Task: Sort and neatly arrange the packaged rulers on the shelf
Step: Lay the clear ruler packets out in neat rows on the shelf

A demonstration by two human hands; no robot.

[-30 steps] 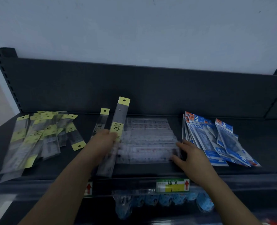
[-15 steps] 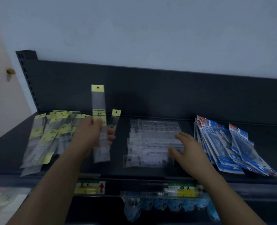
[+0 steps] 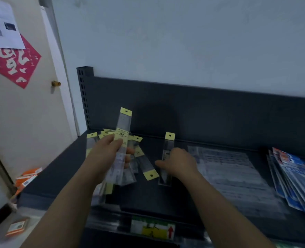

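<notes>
1 yellow-tagged ruler pack (image 3: 123, 133) clamped upright in left hand (image 3: 106, 154), tag up; right hand (image 3: 179, 162), fingers loosely apart, rests on lone pack (image 3: 167, 158) lying lengthwise toward shelf back.

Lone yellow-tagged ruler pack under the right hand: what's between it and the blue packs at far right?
Head view: a spread of clear-sleeved rulers lies flat on the shelf between the lone ruler pack at the right hand and the blue packs.
</notes>
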